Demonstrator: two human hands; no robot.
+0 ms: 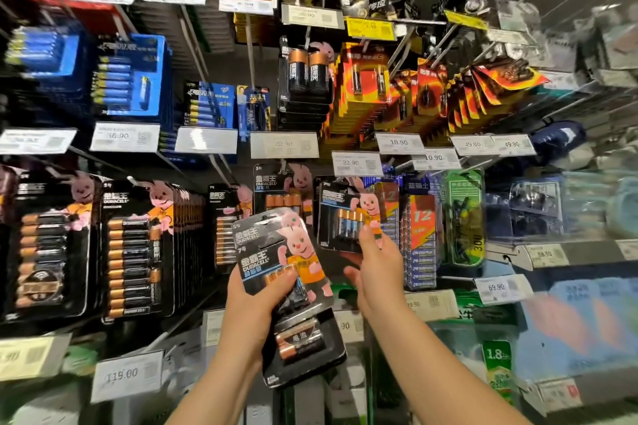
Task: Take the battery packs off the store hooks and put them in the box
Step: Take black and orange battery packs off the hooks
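Note:
My left hand (257, 298) grips a stack of black Duracell battery packs (276, 252) with a pink rabbit on the card. A larger pack with two fat cells (303, 348) hangs below that stack in the same hand. My right hand (376, 262) pinches the lower edge of another Duracell pack (341, 214), which hangs on a store hook at the middle of the wall. More packs of the same brand (279, 193) hang behind it. No box is in view.
The hook wall is crowded with battery packs: big black multipacks (131, 248) at the left, blue packs (127, 79) above, orange-red ones (366, 79) at upper right. White price tags (355, 162) stick out on hook ends. Shelves with other goods run along the right.

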